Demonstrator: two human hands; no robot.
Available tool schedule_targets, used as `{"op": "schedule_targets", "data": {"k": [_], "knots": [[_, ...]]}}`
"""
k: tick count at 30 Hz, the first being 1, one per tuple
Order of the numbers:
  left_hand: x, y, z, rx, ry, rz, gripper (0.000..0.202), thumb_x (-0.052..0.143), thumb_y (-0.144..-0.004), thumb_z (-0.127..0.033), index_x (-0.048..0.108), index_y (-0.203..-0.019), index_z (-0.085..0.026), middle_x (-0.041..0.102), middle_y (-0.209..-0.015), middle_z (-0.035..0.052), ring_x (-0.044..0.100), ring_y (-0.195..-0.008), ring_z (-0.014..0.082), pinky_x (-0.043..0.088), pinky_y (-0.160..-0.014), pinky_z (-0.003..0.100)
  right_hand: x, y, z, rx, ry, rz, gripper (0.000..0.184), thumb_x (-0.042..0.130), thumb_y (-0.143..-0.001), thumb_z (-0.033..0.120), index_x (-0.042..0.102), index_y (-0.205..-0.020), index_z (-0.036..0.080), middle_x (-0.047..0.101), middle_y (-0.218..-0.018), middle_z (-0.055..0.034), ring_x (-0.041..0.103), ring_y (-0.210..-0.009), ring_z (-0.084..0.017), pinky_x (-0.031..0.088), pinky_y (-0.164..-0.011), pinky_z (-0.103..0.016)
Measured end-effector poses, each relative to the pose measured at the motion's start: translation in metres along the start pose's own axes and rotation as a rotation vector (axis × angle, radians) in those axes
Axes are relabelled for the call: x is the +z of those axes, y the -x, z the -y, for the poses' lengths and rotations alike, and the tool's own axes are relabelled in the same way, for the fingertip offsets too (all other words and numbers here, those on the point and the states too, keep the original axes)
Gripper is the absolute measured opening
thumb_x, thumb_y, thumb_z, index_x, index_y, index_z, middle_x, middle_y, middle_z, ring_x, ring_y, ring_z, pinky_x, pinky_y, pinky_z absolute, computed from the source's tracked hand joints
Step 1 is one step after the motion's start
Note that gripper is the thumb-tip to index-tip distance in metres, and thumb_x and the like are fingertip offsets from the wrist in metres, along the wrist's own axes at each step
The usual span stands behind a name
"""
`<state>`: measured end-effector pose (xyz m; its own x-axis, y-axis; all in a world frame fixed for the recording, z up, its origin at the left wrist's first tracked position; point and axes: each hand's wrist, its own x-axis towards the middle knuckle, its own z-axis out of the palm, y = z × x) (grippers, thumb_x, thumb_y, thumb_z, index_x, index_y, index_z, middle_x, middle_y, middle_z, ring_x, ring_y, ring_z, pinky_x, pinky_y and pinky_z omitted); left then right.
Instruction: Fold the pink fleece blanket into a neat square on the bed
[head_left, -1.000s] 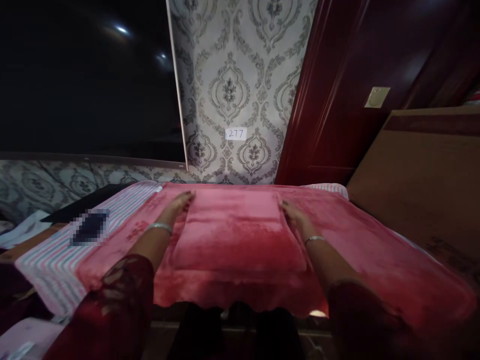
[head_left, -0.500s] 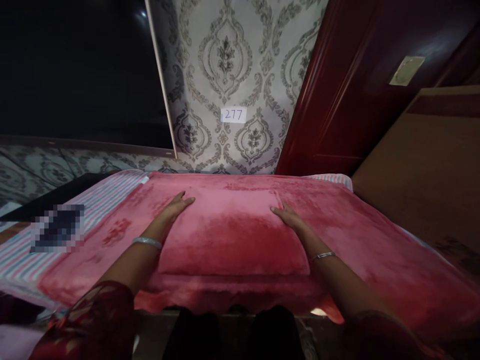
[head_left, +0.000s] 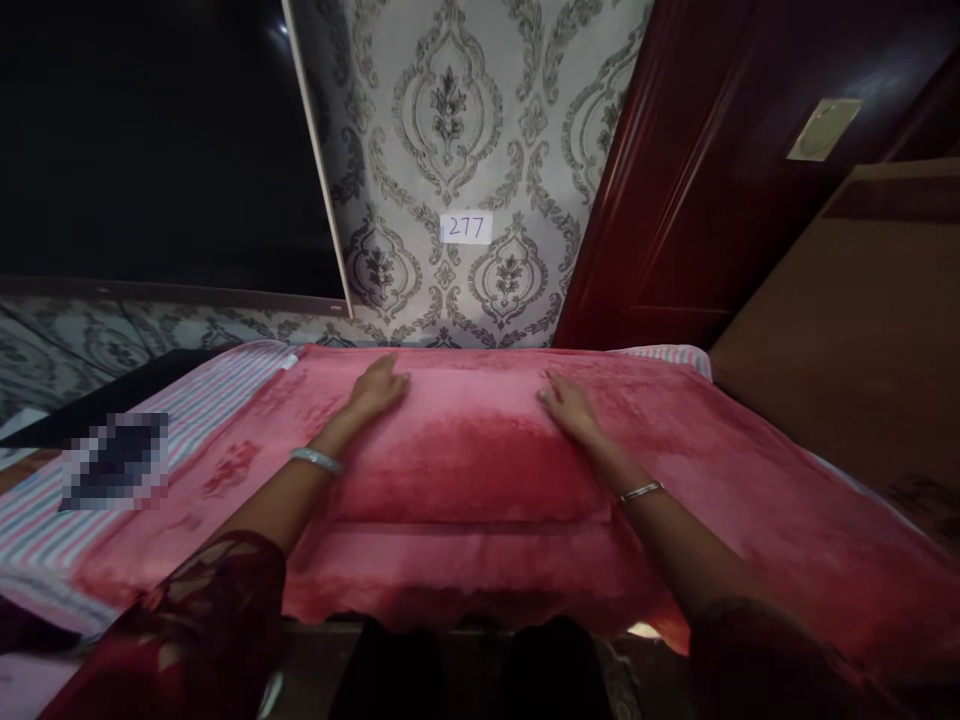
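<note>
A folded piece of pink-and-red plush cloth [head_left: 472, 470], perhaps a blanket, lies on a larger plush blanket [head_left: 720, 480] of the same colours. On its far left part rests my left hand [head_left: 377, 390], fingers extended and thumb apart, slightly blurred. My right hand [head_left: 571, 408] lies at the far right side, fingers loosely curved and thumb spread inward. Both palms face down and touch the cloth; no clear grip shows. Bracelets circle both wrists.
Striped cloth [head_left: 191, 400] shows under the plush blanket at the left, with a blurred-out dark object [head_left: 116, 460] on it. Behind are a patterned wall [head_left: 450, 150], a large dark screen [head_left: 150, 150] and a red-brown door [head_left: 720, 150]. A cardboard box [head_left: 862, 330] stands at the right.
Both hands have moved away from me, toward the wall, and slightly inward. The folded cloth has shifted the same way, exposing more of the blanket before it.
</note>
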<state>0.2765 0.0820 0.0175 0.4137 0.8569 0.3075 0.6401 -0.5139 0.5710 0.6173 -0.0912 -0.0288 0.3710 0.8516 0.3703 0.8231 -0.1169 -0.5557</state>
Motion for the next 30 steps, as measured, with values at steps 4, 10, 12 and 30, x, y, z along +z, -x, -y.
{"op": "schedule_targets", "data": {"k": [4,10,12,30], "knots": [[0.037,-0.015,-0.047,0.339,-0.251,0.286,0.055,0.035,-0.101,-0.042,0.046,-0.153,-0.025,0.036,-0.165,0.008,0.027,-0.154,0.0266,0.018,-0.126,0.051,0.019,-0.011,0.062,-0.226,0.176,0.213,0.059,0.044,-0.1,0.051,0.046,-0.154,0.027,0.043,-0.16,-0.0087,0.036,-0.148,-0.032,0.025,-0.122,-0.057],[0.095,-0.006,-0.051,0.288,-0.424,0.419,0.055,0.029,-0.104,-0.042,0.036,-0.158,-0.032,0.03,-0.167,0.0069,0.023,-0.156,0.0287,0.013,-0.123,0.062,0.064,0.014,0.086,-0.266,0.38,0.358,0.056,0.037,-0.104,0.052,0.043,-0.155,0.028,0.028,-0.167,-0.0087,0.021,-0.155,-0.033,0.017,-0.121,-0.064],[0.103,-0.004,-0.042,0.306,-0.429,0.41,0.056,0.029,-0.104,-0.042,0.036,-0.158,-0.03,0.029,-0.168,0.0079,0.022,-0.156,0.0289,0.012,-0.124,0.062,0.07,0.02,0.08,-0.263,0.375,0.345,0.056,0.036,-0.105,0.052,0.043,-0.155,0.028,0.028,-0.167,-0.0085,0.021,-0.155,-0.032,0.017,-0.121,-0.063],[0.093,-0.002,-0.039,0.325,-0.377,0.382,0.053,0.033,-0.102,-0.034,0.042,-0.155,-0.032,0.035,-0.165,0.0069,0.027,-0.154,0.0283,0.017,-0.122,0.063,-0.011,0.144,0.084,-0.491,0.059,0.717,0.072,0.049,-0.098,0.062,0.03,-0.161,0.033,0.021,-0.169,-0.0039,0.01,-0.157,-0.032,0.011,-0.124,-0.062]]}}
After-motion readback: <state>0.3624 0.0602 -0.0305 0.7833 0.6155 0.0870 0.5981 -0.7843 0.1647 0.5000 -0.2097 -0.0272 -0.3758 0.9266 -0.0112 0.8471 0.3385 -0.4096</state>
